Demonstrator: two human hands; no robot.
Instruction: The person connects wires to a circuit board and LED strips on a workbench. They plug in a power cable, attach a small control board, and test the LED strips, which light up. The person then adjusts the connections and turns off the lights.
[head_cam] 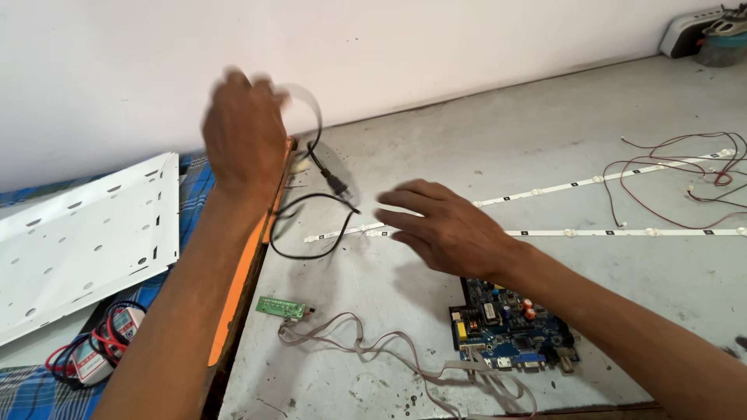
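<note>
My left hand (243,134) is raised near the wall, blurred, closed on a black cable (313,204) that loops down onto the grey table (498,148). My right hand (443,225) hovers open, fingers spread, over the near end of two white LED strips (622,232). Just under my right wrist lies a blue circuit board (510,330). A grey ribbon cable (366,342) runs from that board to a small green board (282,307).
Red wires (669,175) tangle at the far right ends of the strips. A white perforated panel (85,233) lies on blue checked cloth at left, with a red-wired part (97,350) below it. An orange edge (241,272) borders the table. A white device (704,31) sits far right.
</note>
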